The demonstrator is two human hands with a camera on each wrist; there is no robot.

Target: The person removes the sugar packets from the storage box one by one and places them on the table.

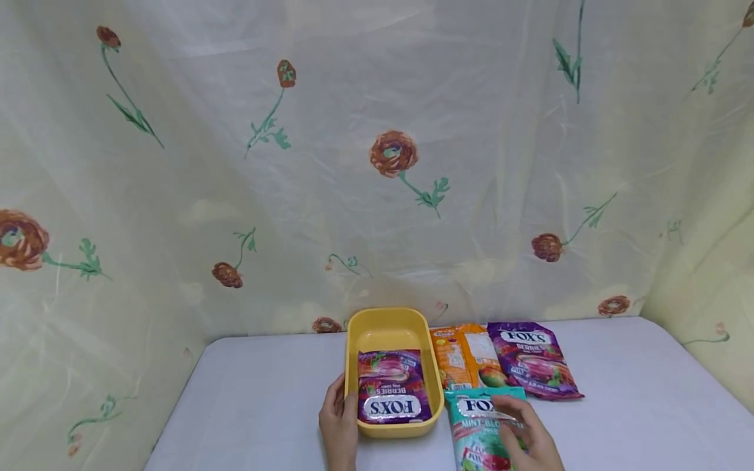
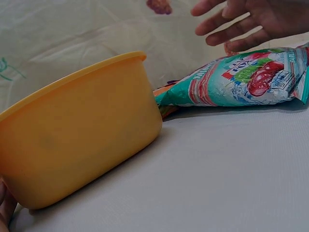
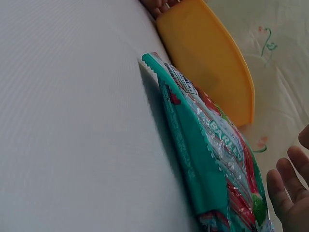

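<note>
In the head view, my left hand point(image 1: 340, 425) rests against the left side of a yellow plastic tub point(image 1: 391, 430). Inside the tub lies a purple bag of Fox's Berries candy point(image 1: 391, 386), its lettering upside down. My right hand point(image 1: 530, 435) is above a teal bag of Fox's mint candy point(image 1: 480, 432), just right of the tub. In the left wrist view, the fingers of that right hand point(image 2: 256, 21) are spread and apart from the bag. Only a bit of my left hand point(image 2: 6, 208) shows there, beside the tub's lower wall.
Behind the mint bag lie an orange candy bag point(image 1: 462, 356) and another purple Fox's Berries bag point(image 1: 535, 360). Everything sits on a white table point(image 1: 265, 405). A pale curtain with brown flowers point(image 1: 330, 196) hangs along the back and sides.
</note>
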